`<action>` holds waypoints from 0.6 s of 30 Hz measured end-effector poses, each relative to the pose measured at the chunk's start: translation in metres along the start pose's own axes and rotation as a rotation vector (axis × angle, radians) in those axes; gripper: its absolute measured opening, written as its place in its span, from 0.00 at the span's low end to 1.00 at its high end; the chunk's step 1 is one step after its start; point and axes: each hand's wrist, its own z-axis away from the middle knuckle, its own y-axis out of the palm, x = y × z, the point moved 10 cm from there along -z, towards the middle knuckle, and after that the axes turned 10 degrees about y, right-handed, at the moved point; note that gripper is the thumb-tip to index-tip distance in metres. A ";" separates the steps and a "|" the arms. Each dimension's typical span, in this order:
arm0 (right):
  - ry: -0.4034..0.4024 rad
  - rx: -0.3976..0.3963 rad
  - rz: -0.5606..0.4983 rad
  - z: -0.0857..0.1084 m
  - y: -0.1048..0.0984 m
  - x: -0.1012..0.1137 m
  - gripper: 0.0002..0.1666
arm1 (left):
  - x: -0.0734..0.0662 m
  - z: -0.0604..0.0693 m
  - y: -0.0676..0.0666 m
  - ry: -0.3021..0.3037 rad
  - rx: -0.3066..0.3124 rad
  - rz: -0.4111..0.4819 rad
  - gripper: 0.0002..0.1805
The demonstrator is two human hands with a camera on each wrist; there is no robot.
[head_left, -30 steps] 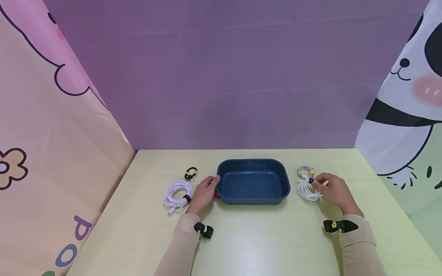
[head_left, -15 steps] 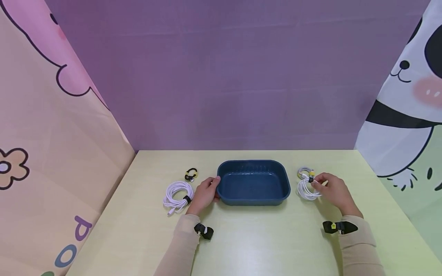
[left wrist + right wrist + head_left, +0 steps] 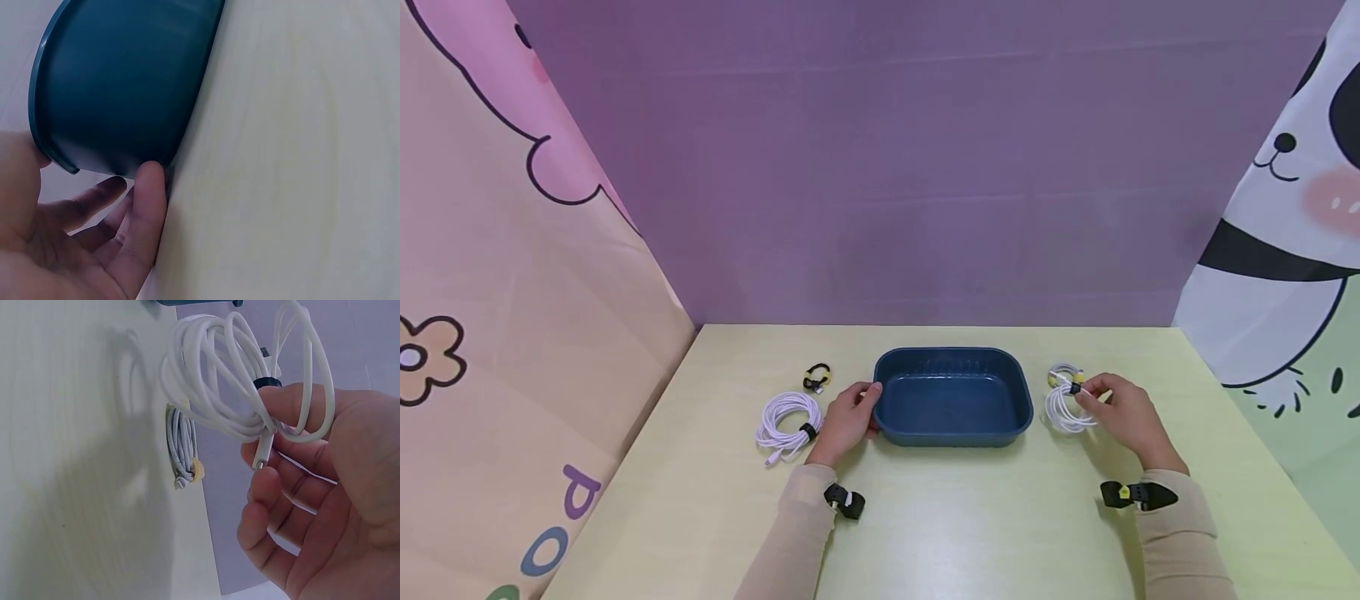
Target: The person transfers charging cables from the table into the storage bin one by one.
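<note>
A dark blue rectangular tray [image 3: 952,438] stands on the table, with nothing inside. My left hand [image 3: 846,423] holds its left end, thumb on the rim and fingers low against the outer wall, as the left wrist view [image 3: 94,231] also shows. To the right of the tray, my right hand [image 3: 1127,419] pinches a coiled white cable [image 3: 1063,412] by its black strap. In the right wrist view the coil [image 3: 209,375] hangs off the table surface from thumb and fingers. A grey coiled cable with a yellow tie [image 3: 182,444] lies behind it.
Left of my left hand lies another white cable coil [image 3: 775,442] with a black strap. Behind that is a small black and yellow cable coil [image 3: 816,378]. A purple backdrop [image 3: 925,167] rises at the table's back edge, with printed cloths at both sides.
The white coil in my right hand has shifted slightly left and up. My left hand keeps its hold on the tray, and the head view has moved a little.
</note>
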 end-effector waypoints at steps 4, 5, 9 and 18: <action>-0.009 -0.020 -0.007 0.002 -0.004 0.005 0.16 | -0.004 -0.001 -0.001 0.021 -0.023 -0.037 0.24; -0.014 -0.027 -0.009 0.003 -0.005 0.006 0.16 | -0.005 -0.001 -0.002 0.032 -0.033 -0.057 0.24; -0.021 -0.045 -0.011 0.004 -0.009 0.010 0.16 | -0.012 -0.002 -0.005 0.084 -0.073 -0.162 0.23; -0.019 -0.056 -0.032 0.006 -0.012 0.015 0.16 | -0.019 0.000 -0.011 0.126 -0.098 -0.262 0.22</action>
